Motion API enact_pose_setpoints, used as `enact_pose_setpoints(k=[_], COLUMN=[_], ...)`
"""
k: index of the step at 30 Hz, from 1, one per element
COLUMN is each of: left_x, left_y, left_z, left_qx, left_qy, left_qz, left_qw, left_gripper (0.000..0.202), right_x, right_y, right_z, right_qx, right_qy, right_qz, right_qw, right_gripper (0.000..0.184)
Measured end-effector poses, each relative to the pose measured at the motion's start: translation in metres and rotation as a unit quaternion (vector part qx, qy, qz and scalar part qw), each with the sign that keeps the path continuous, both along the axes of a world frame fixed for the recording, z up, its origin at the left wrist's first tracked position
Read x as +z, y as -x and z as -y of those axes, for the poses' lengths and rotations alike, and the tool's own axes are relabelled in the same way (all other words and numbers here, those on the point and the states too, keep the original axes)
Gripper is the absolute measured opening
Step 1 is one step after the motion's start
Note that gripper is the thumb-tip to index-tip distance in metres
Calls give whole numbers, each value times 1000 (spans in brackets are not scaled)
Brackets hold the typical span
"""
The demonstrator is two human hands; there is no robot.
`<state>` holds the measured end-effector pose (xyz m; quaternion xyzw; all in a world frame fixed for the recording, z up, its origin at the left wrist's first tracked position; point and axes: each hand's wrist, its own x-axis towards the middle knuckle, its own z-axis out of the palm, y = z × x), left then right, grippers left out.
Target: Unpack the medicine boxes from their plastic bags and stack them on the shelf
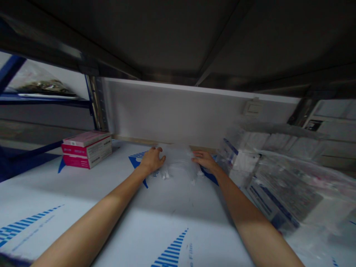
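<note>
Both my arms reach deep into a shelf bay. A clear plastic bag (179, 162) with pale contents lies at the back of the white shelf board (172, 207), close to the rear wall. My left hand (151, 159) curls its fingers round the bag's left side. My right hand (203, 159) lies on the bag's right edge, fingers bent over it. The bag is blurred, so I cannot make out what is in it.
Two stacked pink and white boxes (87, 149) sit at the back left. A pile of plastic-wrapped white and blue boxes (278, 178) fills the right side. The shelf above (178, 37) hangs low overhead. A blue upright (93, 105) stands at the left.
</note>
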<state>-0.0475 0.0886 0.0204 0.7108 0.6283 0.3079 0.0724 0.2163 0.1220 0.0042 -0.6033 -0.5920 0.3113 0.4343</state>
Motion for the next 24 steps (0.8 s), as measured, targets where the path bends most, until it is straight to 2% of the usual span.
enact_pose_setpoints(k=[3, 6, 10, 14, 20, 24], left_x=[-4, -4, 6, 14, 9, 10], left_y=[-2, -4, 0, 16, 32, 34], left_z=[2, -1, -7, -13, -21, -24], left_qx=[-6, -18, -10, 9, 5, -18], left_qy=[-1, -8, -29, -50, -21, 2], left_qz=[-4, 20, 84, 153, 266, 325], left_qw=[1000, 1000, 996, 987, 964, 945], left_gripper=[45, 47, 40, 39, 40, 37], right_x=[3, 10, 26, 39, 42, 49], right_y=[0, 0, 3, 11, 20, 21], right_z=[2, 5, 10, 20, 32, 34], right_qx=[-18, -38, -39, -4, 34, 35], right_qy=[14, 17, 7, 14, 83, 96], right_qz=[18, 23, 13, 0, 4, 19], right_qw=[1000, 999, 999, 1000, 996, 995], right_gripper=[48, 50, 44, 36, 25, 27])
